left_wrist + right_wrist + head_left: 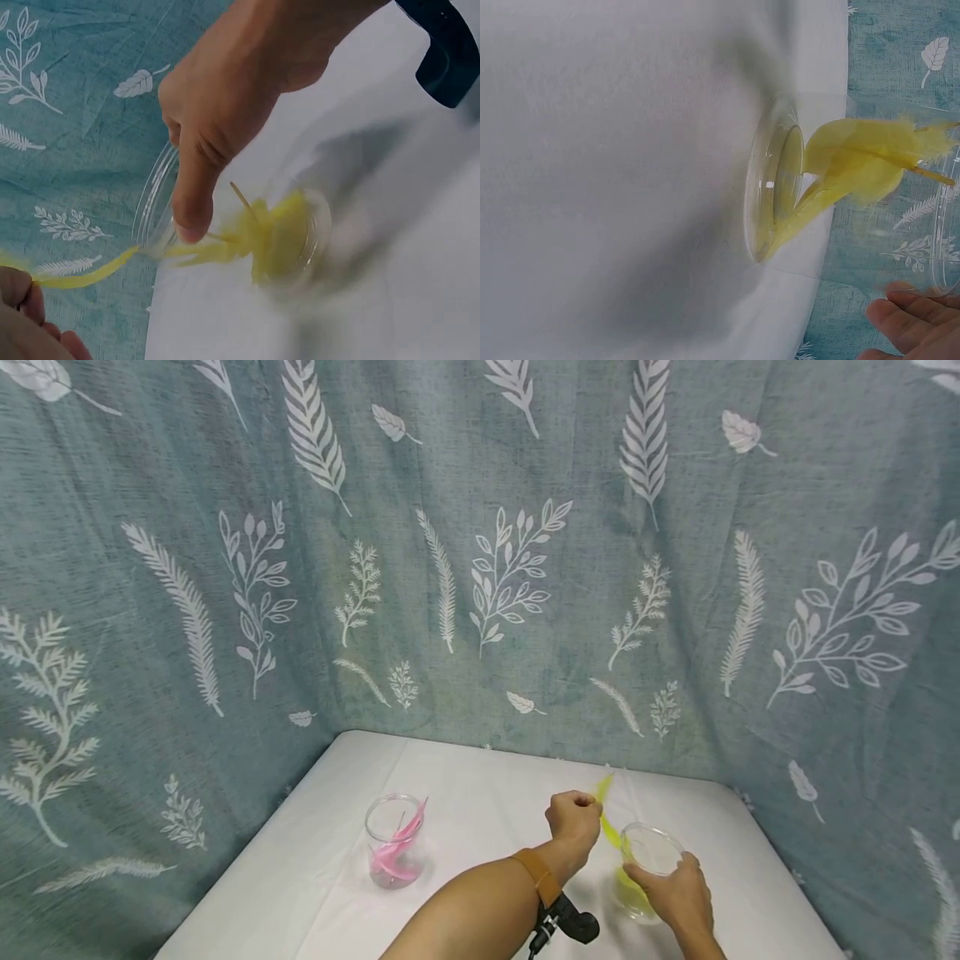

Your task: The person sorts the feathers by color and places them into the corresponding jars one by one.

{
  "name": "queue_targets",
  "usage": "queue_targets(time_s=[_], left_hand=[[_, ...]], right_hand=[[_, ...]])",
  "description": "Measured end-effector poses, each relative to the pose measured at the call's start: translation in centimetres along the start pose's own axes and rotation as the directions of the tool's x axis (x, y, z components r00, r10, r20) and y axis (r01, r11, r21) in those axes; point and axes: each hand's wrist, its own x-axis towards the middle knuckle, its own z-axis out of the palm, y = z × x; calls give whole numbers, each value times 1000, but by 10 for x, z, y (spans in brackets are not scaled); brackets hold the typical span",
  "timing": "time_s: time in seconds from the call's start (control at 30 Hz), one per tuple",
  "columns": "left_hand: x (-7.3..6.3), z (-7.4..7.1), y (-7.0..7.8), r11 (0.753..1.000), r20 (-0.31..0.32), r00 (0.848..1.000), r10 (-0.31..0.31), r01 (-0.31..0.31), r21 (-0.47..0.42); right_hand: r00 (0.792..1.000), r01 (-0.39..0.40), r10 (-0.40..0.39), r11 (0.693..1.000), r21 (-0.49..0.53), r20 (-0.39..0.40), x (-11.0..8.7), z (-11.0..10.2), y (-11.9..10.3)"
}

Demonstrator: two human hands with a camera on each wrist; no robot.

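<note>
My left hand [576, 822] pinches a yellow feather [604, 787] beside the mouth of a clear jar [637, 910]. The feather bends down from these fingertips to the jar's rim, as the left wrist view also shows. My right hand [678, 897] grips the jar near its top, thumb on the near side. More yellow feathers [862, 157] with thin brown quills lie inside, seen through the wall in the right wrist view. In the left wrist view the jar's contents [277, 232] are blurred.
On the left of the white table [337, 860], another clear jar [392, 881] holds pink feathers [397, 852], one tip rising above its rim. A leaf-patterned green curtain [450, 693] borders the table's back and sides. A black wrist device [573, 920] hangs under my left forearm.
</note>
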Motion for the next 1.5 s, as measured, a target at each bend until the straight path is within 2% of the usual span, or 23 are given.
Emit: queue_targets(time_s=[0.37,0.77,1.23,1.5], left_hand=[[-9,13,7,1000,24,1000,9,-8,-20],[-22,26,3,999,55,997,48,-47,-25],[-38,37,-4,1000,78,997,12,-12,-1],[-43,40,-6,1000,103,995,-8,7,6]], right_hand=[[997,72,-72,997,8,-23,-3,-2,1],[1000,5,-5,1000,1,23,-2,-1,-3],[998,66,-66,998,-15,22,-4,-3,3],[999,10,-10,1000,-14,39,1,-4,3]])
